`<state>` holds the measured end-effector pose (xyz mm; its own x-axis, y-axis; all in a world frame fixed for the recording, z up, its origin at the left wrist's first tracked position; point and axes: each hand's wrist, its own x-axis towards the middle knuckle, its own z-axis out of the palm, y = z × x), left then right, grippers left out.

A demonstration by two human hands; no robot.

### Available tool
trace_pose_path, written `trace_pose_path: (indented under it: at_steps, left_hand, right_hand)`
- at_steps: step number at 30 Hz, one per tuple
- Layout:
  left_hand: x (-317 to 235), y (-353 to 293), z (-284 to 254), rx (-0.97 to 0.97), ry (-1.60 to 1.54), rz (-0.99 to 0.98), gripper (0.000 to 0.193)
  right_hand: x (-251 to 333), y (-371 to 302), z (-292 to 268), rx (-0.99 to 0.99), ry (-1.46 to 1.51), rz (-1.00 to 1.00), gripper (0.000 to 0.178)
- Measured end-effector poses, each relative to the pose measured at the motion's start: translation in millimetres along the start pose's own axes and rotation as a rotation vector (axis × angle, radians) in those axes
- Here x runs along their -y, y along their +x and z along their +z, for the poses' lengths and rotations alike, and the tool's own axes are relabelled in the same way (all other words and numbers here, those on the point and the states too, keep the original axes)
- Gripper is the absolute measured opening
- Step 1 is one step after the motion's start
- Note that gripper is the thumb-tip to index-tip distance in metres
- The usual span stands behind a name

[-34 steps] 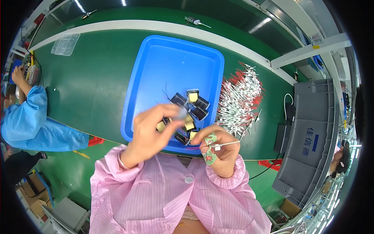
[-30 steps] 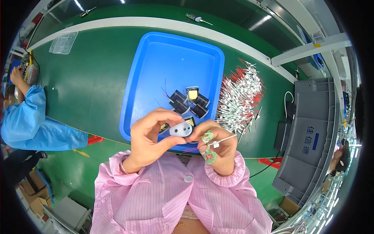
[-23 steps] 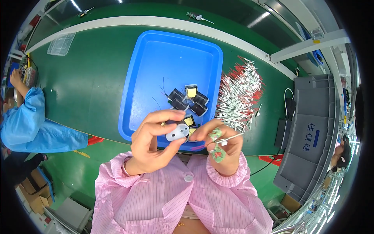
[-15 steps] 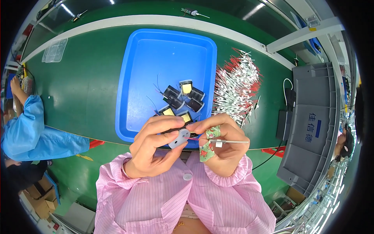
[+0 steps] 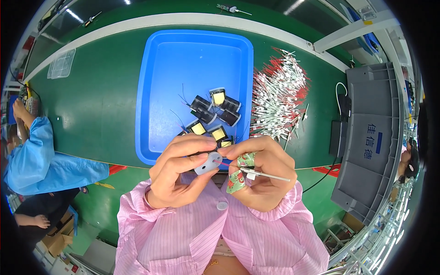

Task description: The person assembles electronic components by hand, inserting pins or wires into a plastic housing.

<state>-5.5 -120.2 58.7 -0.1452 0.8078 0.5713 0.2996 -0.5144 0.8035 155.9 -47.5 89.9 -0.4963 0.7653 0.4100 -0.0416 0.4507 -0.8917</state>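
Over the near edge of the blue tray (image 5: pixel 143 101), my left hand (image 5: pixel 172 176) is closed on a pale grey oval plastic end piece (image 5: pixel 205 167) with several holes. Anything attached behind it is hidden by my fingers. My right hand (image 5: pixel 272 183) pinches a thin wire lead (image 5: pixel 272 176) with a white sleeve and a small white tab. Its reddish wire runs to a hole in the end piece; whether it passes inside I cannot tell. Green patterned tape wraps two of my right fingers. Several black parts (image 5: pixel 230 118), some with yellow pads and thin wires, lie in the tray.
A heap of red and white wire leads (image 5: pixel 279 96) lies right of the tray. Further right stands a grey plastic crate (image 5: pixel 371 133) beside a black adapter (image 5: pixel 337 142). A clear box (image 5: pixel 62 64) rests at far left. A person in blue (image 5: pixel 36 156) sits at left.
The lead in my right hand has tilted, its free end lower, and more of the reddish wire shows at the end piece. Both hands stay close together. The view has shifted slightly.
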Motion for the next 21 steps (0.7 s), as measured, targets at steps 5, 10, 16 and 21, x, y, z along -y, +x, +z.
trace_pose_path:
  at_steps: [5, 10, 16, 21]
  left_hand:
    - [-1, 0, -1, 0.013, -0.042, -0.028, 0.041]
    - [-1, 0, -5, 0.034, -0.049, -0.043, 0.039]
    - [0, -1, -5, 0.047, -0.026, -0.006, 0.037]
    - [-2, -1, -5, 0.063, -0.024, -0.006, 0.037]
  right_hand:
    - [5, 0, 3, -0.022, -0.125, -0.015, 0.022]
    - [7, 2, 5, -0.024, -0.149, -0.06, 0.022]
    - [14, 2, 2, 0.03, -0.177, -0.031, 0.021]
    - [20, 3, 0, 0.089, -0.233, -0.024, 0.022]
